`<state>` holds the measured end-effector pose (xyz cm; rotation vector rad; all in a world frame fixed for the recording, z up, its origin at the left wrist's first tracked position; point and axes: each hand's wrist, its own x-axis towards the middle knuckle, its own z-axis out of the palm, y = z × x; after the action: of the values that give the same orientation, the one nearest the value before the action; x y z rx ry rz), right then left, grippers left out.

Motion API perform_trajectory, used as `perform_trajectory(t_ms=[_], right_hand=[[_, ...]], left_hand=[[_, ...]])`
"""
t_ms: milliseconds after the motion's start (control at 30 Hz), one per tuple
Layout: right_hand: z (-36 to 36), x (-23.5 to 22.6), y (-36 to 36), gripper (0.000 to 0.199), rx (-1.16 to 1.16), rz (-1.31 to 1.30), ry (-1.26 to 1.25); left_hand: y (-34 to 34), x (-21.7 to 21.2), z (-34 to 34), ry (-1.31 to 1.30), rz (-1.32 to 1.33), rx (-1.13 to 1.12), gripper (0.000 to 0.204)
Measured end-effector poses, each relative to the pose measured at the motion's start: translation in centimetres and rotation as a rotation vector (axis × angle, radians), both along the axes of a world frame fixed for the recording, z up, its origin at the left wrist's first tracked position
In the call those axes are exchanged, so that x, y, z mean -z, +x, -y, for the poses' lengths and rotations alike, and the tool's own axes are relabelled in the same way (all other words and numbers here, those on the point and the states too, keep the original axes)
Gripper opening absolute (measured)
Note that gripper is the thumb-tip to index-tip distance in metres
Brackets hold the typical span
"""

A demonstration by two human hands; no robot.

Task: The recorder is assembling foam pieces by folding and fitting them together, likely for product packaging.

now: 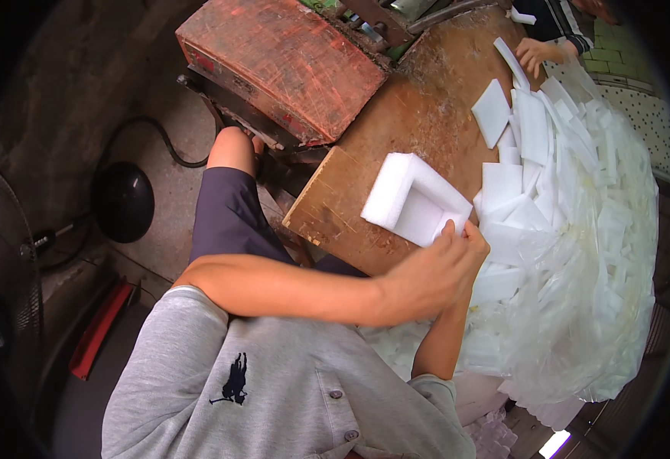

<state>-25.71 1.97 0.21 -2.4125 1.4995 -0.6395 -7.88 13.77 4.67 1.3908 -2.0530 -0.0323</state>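
Observation:
A white foam box [390, 190] with a hollow middle rests tilted on the near part of the wooden table. My left arm reaches across my body, and my left hand [425, 277] pinches the box at its near right corner. Partly hidden behind it, my right hand [476, 249] has its fingers closed at the same corner. The two hands overlap there, so the exact grip of the right fingers is hard to see. Beside them lies a heap of flat white foam pieces [501, 183].
A large clear plastic bag [580, 306] full of foam pieces spreads along the right. A worn red metal box [281, 69] belongs to a machine at the far left of the wooden table [427, 107]. Another person's hand [538, 53] touches a foam strip [509, 61] at the far right.

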Motion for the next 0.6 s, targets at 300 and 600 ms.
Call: perform_trajectory(t_ms=[300,600], right_hand=[[-0.4,-1.1,2.3,0.025,0.008,-0.095,0.023],[0.2,-1.0,1.4,0.022,0.028,0.044,-0.002]], left_hand=[[7.1,6.2,6.1,0.129,-0.023,0.071,0.06],[6.4,4.1,6.7,0.174,0.053,0.112,0.071]])
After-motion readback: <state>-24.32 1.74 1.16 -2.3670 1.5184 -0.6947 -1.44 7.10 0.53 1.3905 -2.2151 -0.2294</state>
